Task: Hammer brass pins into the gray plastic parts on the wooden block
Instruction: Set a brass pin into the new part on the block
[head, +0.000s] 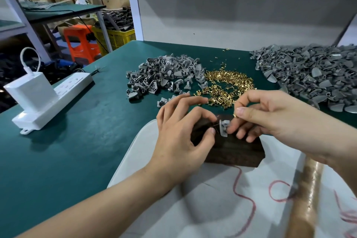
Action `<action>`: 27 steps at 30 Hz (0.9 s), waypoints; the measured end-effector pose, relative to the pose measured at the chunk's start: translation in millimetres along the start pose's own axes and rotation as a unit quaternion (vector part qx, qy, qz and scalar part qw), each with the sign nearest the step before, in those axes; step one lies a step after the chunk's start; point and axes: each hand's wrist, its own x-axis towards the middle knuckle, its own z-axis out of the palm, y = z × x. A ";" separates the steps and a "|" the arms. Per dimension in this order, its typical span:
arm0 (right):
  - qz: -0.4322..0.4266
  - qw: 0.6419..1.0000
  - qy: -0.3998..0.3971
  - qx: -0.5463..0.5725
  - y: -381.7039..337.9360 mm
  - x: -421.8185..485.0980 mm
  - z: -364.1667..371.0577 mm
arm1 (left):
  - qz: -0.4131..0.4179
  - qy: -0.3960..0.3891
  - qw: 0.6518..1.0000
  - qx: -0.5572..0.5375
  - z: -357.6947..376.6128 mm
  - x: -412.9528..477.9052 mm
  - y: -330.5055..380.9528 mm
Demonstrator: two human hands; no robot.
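Note:
A dark wooden block (231,152) lies on a white sheet (193,208) in front of me. One gray plastic part (224,127) stands on the block's top. My left hand (181,137) pinches that part from the left with thumb and forefinger. From the right, my right hand (270,116) touches the part with its fingertips and pinches a brass pin (234,115) between thumb and forefinger just above it. A heap of brass pins (226,87) lies behind the block. The hammer's wooden handle (307,195) lies at the lower right, its head hidden.
A pile of gray parts (164,75) sits left of the pins and a larger pile (313,75) at the right. A white power strip with a charger (48,94) lies at the left on the green mat (77,150). A gray back wall stands behind.

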 end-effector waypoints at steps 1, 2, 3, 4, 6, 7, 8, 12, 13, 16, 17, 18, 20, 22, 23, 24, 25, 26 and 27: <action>-0.001 1.000 0.003 -0.005 0.6 0.4 -0.5 | -0.003 0.000 1.000 -0.007 0.4 0.1 -0.4; -0.002 1.000 0.005 -0.008 1.0 0.6 -0.9 | -0.004 -0.001 1.000 -0.012 0.7 0.0 -0.5; -0.004 1.000 0.006 -0.011 1.3 0.7 -1.2 | -0.004 -0.004 1.000 -0.016 0.9 0.4 -0.3; -0.005 1.000 0.005 -0.015 1.6 0.8 -1.4 | -0.002 -0.007 1.000 -0.018 0.9 0.5 0.0; -0.009 1.000 0.003 -0.024 1.9 0.9 -1.7 | 0.004 -0.014 1.000 -0.017 -0.1 1.3 0.7; -0.011 1.000 0.003 -0.027 2.0 0.9 -1.8 | 0.006 -0.015 1.000 -0.017 -0.9 1.6 1.0; -0.013 0.999 0.003 -0.030 2.1 1.0 -2.0 | 0.008 -0.015 1.000 -0.017 -1.6 1.7 1.3; -0.016 0.999 -0.001 -0.034 1.3 0.8 -1.7 | 0.000 -0.011 1.000 -0.015 -1.9 1.1 1.2; -0.016 0.999 -0.002 -0.034 1.1 0.6 -1.7 | -0.003 -0.010 1.000 -0.009 -1.2 0.9 1.0; -0.018 0.999 -0.002 -0.036 1.4 1.0 -1.6 | -0.016 -0.004 1.000 -0.007 0.2 0.9 -0.4; -0.017 0.999 -0.003 -0.037 1.7 1.3 -1.3 | -0.019 0.002 1.000 -0.012 0.4 1.0 -0.3; -0.017 0.999 -0.003 -0.037 1.9 1.5 -1.1 | -0.020 0.009 1.000 -0.019 0.3 0.9 -0.1; -0.016 0.999 -0.002 -0.037 1.8 1.5 -1.2 | -0.021 0.026 0.999 -0.038 -0.6 0.8 0.5; -0.016 0.999 0.000 -0.040 1.0 0.7 -1.7 | -0.028 0.047 0.996 -0.070 -1.3 0.6 0.5; -0.017 0.999 0.003 -0.042 0.7 0.2 -2.1 | -0.037 0.058 0.994 -0.089 -1.7 0.8 0.0; -0.018 0.999 0.007 -0.042 0.8 0.0 -2.5 | -0.048 0.069 0.991 -0.108 -2.0 1.4 -0.6; -0.018 0.999 0.011 -0.040 0.7 0.0 -2.8 | -0.061 0.082 0.987 -0.125 -2.5 2.0 -2.0; -0.018 0.999 0.015 -0.034 0.4 0.1 -2.9 | -0.075 0.102 0.982 -0.140 -3.6 3.8 -3.7; -0.018 0.999 0.019 -0.023 0.2 -0.1 -3.0 | -0.095 0.127 0.975 -0.154 -5.3 6.1 -6.3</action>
